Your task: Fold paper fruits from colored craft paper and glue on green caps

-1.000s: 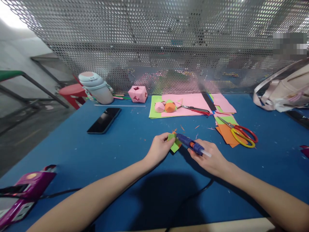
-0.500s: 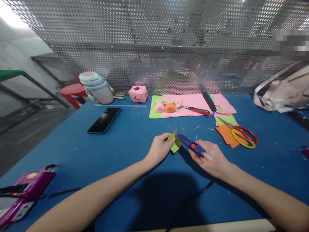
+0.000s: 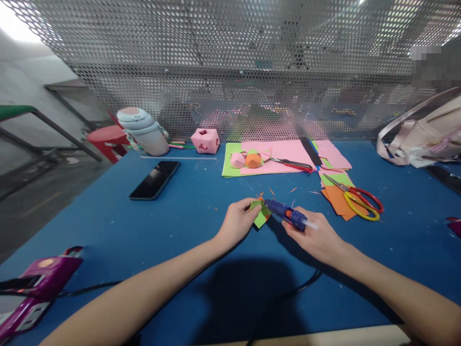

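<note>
Low over the middle of the table (image 3: 173,250), a green-and-orange paper piece (image 3: 260,221) is pinched between the thumb and fingers of the left hand (image 3: 236,222). A blue glue gun (image 3: 284,211) is gripped in the right hand (image 3: 315,235), fingers curled around it; the trigger finger cannot be made out. The nozzle is held right by the paper's upper edge, though contact cannot be confirmed.

Next to no weight is to be expected from the paper: thin, crisp along its folds, easily creased. It is best held lightly by a dry edge, fingertips clear of the hot nozzle. The gun should feel light but firm, and is best taken by its handle.

Below, a flat, matte-looking blue surface is seen, flecked with orange paper scraps (image 3: 272,191). At the back, the table is bounded by a perforated metal screen (image 3: 223,91); off to the left, a red stool (image 3: 108,138) is glimpsed on a grey floor (image 3: 39,192).
</note>
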{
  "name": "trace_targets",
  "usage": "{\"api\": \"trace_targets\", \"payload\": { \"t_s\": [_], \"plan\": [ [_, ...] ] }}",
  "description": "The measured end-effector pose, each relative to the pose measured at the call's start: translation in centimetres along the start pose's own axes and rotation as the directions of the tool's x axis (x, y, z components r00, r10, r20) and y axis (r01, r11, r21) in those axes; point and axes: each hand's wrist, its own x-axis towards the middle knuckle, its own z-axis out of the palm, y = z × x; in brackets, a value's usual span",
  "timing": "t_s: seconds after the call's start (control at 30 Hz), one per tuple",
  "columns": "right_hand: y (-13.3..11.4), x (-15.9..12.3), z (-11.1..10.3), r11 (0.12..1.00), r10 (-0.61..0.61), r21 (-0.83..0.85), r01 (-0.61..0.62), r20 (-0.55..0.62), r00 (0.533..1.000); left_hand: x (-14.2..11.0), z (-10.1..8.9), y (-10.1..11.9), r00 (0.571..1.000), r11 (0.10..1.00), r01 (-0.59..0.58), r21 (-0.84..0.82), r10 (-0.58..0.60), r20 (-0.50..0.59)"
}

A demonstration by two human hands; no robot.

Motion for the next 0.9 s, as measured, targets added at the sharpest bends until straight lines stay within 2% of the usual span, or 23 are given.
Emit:
{"api": "trace_targets", "payload": {
  "t_s": [0.2,0.73,0.83,0.9],
  "plan": [
    [-0.08,-0.01,-0.13,1.0,-0.018,-0.014,0.018,0.01,1.0,-0.04,-0.03,-0.26,1.0,0.999,-0.028,0.02,0.028,-0.004],
    [0.1,-0.01,-0.39,0.999,-0.045,0.001,0.045,-0.009,0.999,-0.11,0.02,0.19,0.999,0.998,0.038,-0.057,-0.037,0.013],
    [0.23,-0.01,-0.39,0.999,-0.011,0.046,0.014,-0.047,0.999,-0.04,0.02,0.04,0.999,0.993,0.05,-0.112,-0.05,-0.004],
    [0.35,0.07,-0.52,0.99,0.01,0.139,0.001,-0.082,0.997,0.06,-0.02,-0.09,0.997,0.984,0.069,-0.164,-0.071,-0.009]
  ]
}}
